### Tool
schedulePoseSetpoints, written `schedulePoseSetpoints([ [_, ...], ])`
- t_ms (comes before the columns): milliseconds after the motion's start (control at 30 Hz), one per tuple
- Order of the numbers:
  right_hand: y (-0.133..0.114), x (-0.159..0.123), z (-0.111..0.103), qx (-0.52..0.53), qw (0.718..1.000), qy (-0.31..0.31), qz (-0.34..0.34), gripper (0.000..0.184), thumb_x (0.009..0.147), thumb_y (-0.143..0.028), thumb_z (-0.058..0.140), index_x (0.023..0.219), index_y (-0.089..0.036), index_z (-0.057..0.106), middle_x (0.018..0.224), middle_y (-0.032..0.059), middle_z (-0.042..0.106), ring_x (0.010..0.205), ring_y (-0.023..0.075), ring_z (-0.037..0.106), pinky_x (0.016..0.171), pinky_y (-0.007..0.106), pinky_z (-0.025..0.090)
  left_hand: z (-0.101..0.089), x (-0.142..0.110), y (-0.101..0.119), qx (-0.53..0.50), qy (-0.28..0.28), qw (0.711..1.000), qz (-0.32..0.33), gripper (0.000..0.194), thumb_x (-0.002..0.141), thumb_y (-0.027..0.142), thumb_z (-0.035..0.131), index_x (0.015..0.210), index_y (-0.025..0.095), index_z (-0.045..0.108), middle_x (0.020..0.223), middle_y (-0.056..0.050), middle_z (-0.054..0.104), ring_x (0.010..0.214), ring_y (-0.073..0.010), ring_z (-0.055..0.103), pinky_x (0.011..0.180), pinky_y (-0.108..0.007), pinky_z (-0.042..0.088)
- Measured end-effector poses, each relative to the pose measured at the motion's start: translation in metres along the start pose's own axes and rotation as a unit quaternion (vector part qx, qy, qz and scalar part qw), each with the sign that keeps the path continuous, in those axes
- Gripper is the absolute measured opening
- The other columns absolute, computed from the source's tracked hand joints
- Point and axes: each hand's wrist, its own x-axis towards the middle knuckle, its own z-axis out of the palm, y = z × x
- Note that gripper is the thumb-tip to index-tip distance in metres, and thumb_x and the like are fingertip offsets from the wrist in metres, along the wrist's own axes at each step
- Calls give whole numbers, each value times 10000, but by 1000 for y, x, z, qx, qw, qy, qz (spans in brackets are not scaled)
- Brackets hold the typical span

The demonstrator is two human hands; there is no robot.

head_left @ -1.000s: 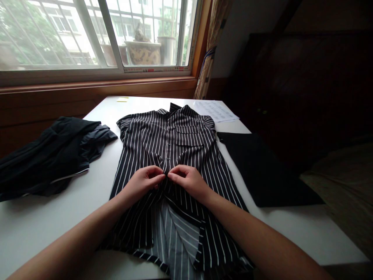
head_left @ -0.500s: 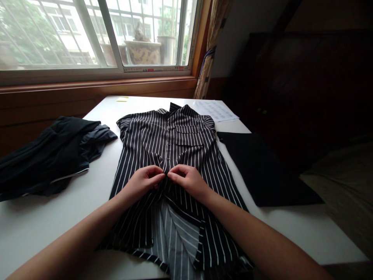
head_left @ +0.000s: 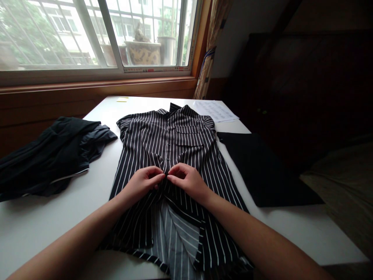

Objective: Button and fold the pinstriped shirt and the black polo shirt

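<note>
A black shirt with white stripes (head_left: 151, 136) lies front side up, its collar toward the window. Buttons run down its middle, and the front edges part below my hands, baring the grey inner side. My left hand (head_left: 146, 181) is closed, thumb and finger pinching the shirt at the placket. Close beside it, my right hand (head_left: 188, 181) pinches the placket from the other side, fingertips almost touching the left ones. The bit of cloth or button between the fingertips is hidden.
Dark crumpled clothes (head_left: 49, 155) lie on the left of the white table (head_left: 96, 186). A flat black cloth item (head_left: 265, 171) lies on the right. Printed papers (head_left: 215, 111) and a small yellow-edged paper (head_left: 122, 99) are at the far end, below the window.
My right fingertips have shifted very slightly toward the left hand. Both hands keep their pinch on the shirt, which lies as before.
</note>
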Motion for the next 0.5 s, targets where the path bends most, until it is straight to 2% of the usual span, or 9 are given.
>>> schedulePoseSetpoints([
  [100,-1,0,0,1,1000,8,-6,121,843,-269,733,944,-214,696,871,1,683,775,138,635,718,275,519,0,0,0,-2,-3,1000,-1,297,864,456,620,907,174,702,736,-4,648,637,-142,587,598,-253,466],
  [233,-2,-1,0,-6,1000,-11,-22,158,846,-234,731,1001,-226,705,904,-4,692,776,129,627,723,270,515,-1,0,1,-8,-7,1000,-6,290,870,442,621,924,171,709,757,-10,652,655,-139,584,607,-250,466],
  [500,0,0,0,-27,999,-7,-44,145,849,-205,740,992,-221,719,895,-10,692,774,121,621,715,254,501,-1,-1,-1,-13,-11,1000,-2,305,867,447,629,950,169,725,782,-15,663,672,-139,579,615,-251,459],
])
